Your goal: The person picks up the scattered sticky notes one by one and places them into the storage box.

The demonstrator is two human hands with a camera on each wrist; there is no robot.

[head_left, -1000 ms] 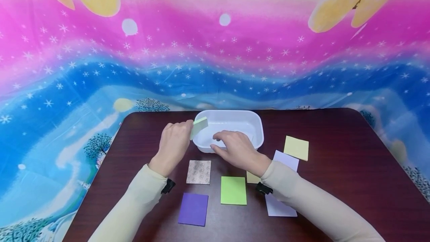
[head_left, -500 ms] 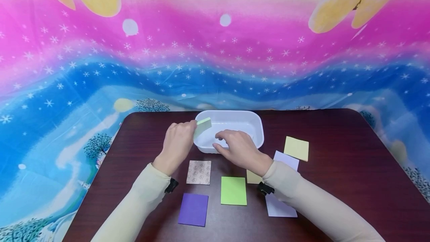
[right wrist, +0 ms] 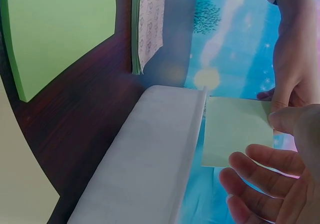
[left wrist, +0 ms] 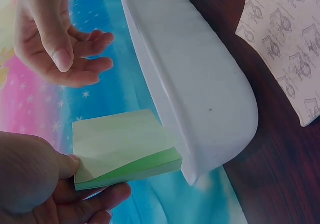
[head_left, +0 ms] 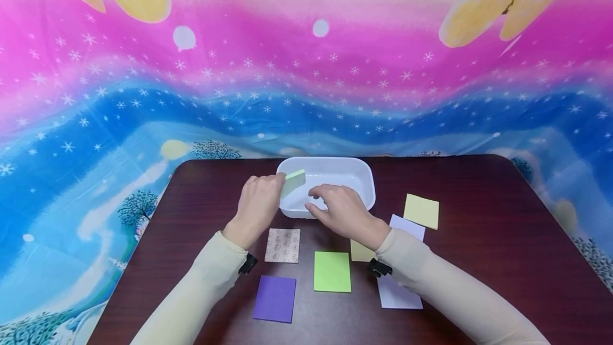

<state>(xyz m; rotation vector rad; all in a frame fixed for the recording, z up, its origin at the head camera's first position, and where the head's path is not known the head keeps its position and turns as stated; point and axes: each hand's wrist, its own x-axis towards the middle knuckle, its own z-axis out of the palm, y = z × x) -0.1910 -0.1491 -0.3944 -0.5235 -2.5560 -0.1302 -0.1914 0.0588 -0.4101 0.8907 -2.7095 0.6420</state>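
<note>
A pale green notepad point(head_left: 294, 182) is at the left end of a white basin point(head_left: 330, 166); whether they touch cannot be told. The left hand point(head_left: 260, 204) has its grip clamped on the pad's edge. The right hand point(head_left: 342, 212) is by the basin's near side, its grip apart and holding nothing, fingers bent. Nearer on the tabletop point(head_left: 493, 238) lie a patterned square point(head_left: 282, 245), a purple pad point(head_left: 274, 299) and a bright green pad point(head_left: 332, 271). Right of the basin lies a pale yellow pad point(head_left: 421, 211).
</note>
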